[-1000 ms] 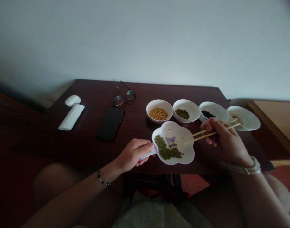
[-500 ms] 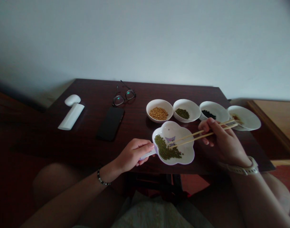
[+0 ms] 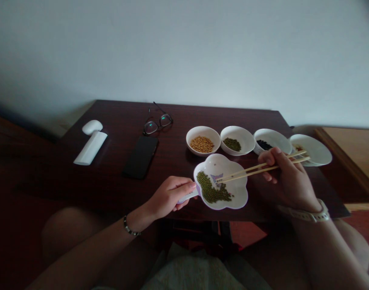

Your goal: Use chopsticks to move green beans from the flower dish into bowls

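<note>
My left hand (image 3: 171, 196) grips the short handle of a white flower-shaped dish (image 3: 237, 193) with a purple rim. Green beans (image 3: 213, 192) lie along the dish's left and lower side. My right hand (image 3: 285, 175) holds a pair of wooden chopsticks (image 3: 253, 170), their tips over the middle of the dish beside a printed figure. Whether the tips pinch a bean is too small to tell. Behind the dish stand white bowls: one with yellow beans (image 3: 201, 144), one with green beans (image 3: 232, 144), one with black beans (image 3: 263, 144). The rightmost bowl (image 3: 319, 151) is partly hidden by the chopsticks.
On the dark table (image 3: 117, 117) at the left lie a white case (image 3: 90, 148) with a rounded white part (image 3: 92, 127), a black phone (image 3: 141, 157) and eyeglasses (image 3: 158, 124). A pale wall rises behind, and a wooden surface (image 3: 353, 149) is at the right.
My right hand has shifted slightly right and up, and the chopstick tips have lifted from the beans toward the printed figure. My left hand and the dish have barely moved.
</note>
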`<state>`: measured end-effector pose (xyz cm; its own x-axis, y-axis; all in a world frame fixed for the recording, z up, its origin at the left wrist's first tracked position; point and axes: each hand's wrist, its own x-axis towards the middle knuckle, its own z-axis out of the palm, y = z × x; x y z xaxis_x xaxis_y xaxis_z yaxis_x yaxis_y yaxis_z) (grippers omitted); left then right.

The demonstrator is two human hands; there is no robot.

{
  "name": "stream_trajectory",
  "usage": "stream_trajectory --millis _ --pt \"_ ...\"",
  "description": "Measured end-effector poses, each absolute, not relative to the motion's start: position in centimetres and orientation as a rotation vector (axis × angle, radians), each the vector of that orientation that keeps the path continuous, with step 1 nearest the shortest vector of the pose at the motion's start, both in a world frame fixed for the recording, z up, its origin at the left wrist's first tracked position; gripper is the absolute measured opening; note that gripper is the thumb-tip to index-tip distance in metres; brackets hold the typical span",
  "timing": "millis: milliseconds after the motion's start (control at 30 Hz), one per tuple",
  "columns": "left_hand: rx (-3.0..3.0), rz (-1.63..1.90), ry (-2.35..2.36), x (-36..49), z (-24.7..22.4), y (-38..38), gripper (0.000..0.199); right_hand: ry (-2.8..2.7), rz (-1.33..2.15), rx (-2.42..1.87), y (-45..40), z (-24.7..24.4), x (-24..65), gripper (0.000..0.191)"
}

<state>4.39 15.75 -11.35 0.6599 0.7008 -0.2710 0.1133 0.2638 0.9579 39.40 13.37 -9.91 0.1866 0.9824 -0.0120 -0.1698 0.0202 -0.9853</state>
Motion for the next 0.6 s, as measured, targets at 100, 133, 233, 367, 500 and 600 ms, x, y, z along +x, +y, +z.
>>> stream_trajectory --millis 100,133,233,367,500,600 --pt "1.266 0.451 0.783 4.3 -11.3 15.8 0.048 -0.840 1.140 -1.157 13.4 -9.8 39.4 0.048" --pt "1.266 0.449 0.782 4.3 -11.3 15.8 0.048 -0.832 1.140 -1.157 13.4 -9.7 39.3 0.048" --pt "1.267 0.449 0.789 4.3 -11.3 15.8 0.048 -0.818 1.137 -1.147 13.5 -9.6 39.1 0.048" --pt "1.263 0.447 0.787 3.9 -11.3 15.7 0.048 -0.678 0.986 -1.038 13.9 -9.6 39.1 0.044" --pt "1.270 0.440 0.781 3.2 -11.6 15.6 0.049 -0.517 0.777 -0.913 14.6 -10.2 40.8 0.030" --pt "1.270 0.446 0.772 2.8 -11.8 15.4 0.049 -0.512 0.683 -0.958 15.0 -10.9 42.6 0.031"
